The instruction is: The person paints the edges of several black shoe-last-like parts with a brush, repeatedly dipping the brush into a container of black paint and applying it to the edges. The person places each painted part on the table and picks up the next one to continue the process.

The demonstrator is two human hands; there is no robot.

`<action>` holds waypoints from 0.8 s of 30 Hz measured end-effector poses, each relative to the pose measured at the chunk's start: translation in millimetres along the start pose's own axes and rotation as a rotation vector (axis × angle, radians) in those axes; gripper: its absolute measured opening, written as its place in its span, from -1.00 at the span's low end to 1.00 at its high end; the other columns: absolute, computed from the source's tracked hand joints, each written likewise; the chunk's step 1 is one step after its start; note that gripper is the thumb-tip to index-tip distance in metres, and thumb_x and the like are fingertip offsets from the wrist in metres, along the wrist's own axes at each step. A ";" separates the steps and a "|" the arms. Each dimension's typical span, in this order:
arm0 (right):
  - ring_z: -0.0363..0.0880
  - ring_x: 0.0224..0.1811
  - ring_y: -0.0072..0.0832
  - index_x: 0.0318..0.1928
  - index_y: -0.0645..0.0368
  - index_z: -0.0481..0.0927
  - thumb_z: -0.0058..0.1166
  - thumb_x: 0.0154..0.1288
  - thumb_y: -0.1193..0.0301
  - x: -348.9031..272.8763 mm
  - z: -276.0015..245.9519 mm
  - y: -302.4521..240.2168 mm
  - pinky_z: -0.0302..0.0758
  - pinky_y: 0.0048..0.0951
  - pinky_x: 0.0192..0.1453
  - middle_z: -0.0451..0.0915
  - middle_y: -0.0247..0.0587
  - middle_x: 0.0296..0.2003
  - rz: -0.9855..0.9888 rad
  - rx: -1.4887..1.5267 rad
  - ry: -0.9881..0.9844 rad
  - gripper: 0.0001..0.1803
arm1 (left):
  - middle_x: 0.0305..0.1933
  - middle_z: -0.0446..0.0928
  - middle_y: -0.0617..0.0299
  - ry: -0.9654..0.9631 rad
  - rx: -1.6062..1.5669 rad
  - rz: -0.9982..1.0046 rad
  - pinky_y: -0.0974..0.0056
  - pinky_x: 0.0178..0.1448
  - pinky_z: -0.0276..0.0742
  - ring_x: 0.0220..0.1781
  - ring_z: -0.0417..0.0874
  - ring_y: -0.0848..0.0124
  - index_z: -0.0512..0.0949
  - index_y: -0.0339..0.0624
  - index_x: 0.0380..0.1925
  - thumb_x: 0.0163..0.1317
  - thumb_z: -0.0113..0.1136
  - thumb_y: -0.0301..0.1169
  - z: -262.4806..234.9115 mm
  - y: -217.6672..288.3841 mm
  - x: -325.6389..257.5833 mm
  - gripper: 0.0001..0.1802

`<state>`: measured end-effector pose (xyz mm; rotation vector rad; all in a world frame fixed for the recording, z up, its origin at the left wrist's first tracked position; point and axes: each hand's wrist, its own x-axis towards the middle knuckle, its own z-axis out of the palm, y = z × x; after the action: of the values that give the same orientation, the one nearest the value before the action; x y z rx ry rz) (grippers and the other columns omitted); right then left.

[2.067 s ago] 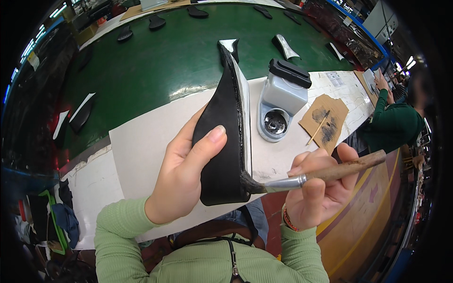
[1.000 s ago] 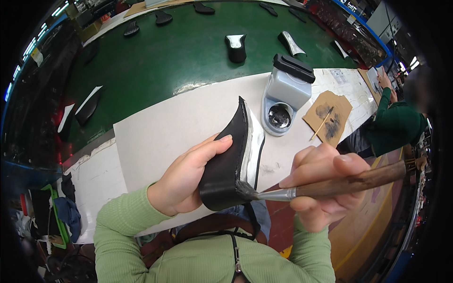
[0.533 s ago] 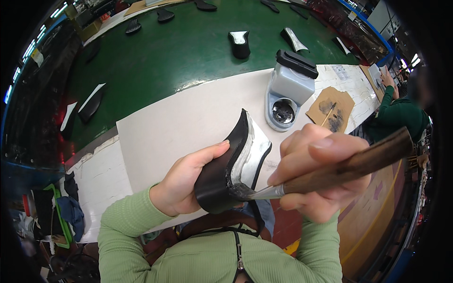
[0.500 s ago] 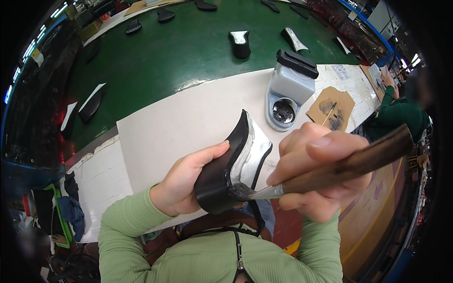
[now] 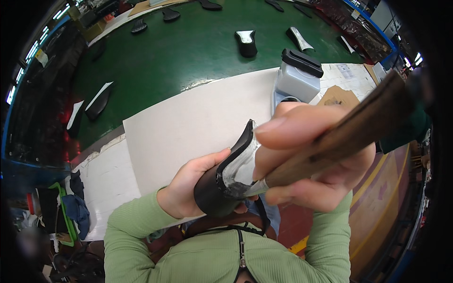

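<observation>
Far L, green bin (image 5: 71, 231) w/ dark stuff (image 5: 49, 207) in it (hard to make out); then L hand (image 5: 186, 186) clasps black wedge (image 5: 212, 193) near table (image 5: 108, 188) edge. R hand (image 5: 342, 181), pinching brush (image 5: 325, 148), bristles (image 5: 235, 190) on wedge, blocks most of bottle's (image 5: 297, 81) cup (image 5: 289, 98), contents hidden, & part of card (image 5: 339, 95).

1. From the black wedge-shaped sole with a whitish face (image 5: 207, 191), I see open passage at 11 o'clock, over the flat off-white paper sheet (image 5: 188, 129).
2. At 1 o'clock, the pale grey plastic container with a black lid (image 5: 299, 85) blocks me.
3. The bare right hand (image 5: 337, 179) and thick brown wooden-handled brush (image 5: 356, 121) obstruct 2 to 3.
4. The bare left hand (image 5: 184, 186) closes 9.
</observation>
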<state>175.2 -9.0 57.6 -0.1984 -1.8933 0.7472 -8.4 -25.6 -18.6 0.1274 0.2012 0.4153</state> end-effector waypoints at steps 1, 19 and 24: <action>0.41 -0.65 -0.52 -0.18 0.61 0.41 0.28 -0.24 0.55 2.5 -1.5 0.1 0.26 -0.57 -0.54 0.53 -0.06 -0.67 -0.011 -0.001 -0.022 -0.46 | -0.05 0.49 0.03 -0.037 -0.050 -0.013 0.10 -0.12 0.56 -0.12 0.58 0.21 0.32 -0.22 0.06 0.36 -0.38 -0.10 -1.5 0.0 1.3 -0.50; 0.49 -0.53 -0.52 -0.11 0.50 0.40 0.25 -0.12 0.50 10.1 -0.4 2.1 0.38 -0.56 -0.43 0.57 -0.12 -0.53 0.070 -0.024 -0.184 -0.48 | -0.05 0.49 -0.04 0.089 -0.041 -0.061 0.07 -0.18 0.61 -0.10 0.58 0.11 0.29 -0.25 0.08 0.34 -0.37 -0.13 -8.9 -3.5 -2.6 -0.50; 0.52 -0.49 -0.51 -0.04 0.50 0.32 0.23 -0.09 0.49 5.1 -5.5 -4.4 0.42 -0.57 -0.38 0.56 -0.11 -0.52 0.052 -0.095 -0.005 -0.42 | -0.09 0.48 -0.09 -0.004 -0.004 0.015 0.05 -0.21 0.59 -0.14 0.57 0.04 0.27 -0.29 0.08 0.34 -0.34 -0.08 -3.4 1.9 -3.3 -0.47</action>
<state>178.6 -7.9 65.5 -0.3062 -1.9363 0.6932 -12.8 -25.0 -21.1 0.1256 0.1960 0.4303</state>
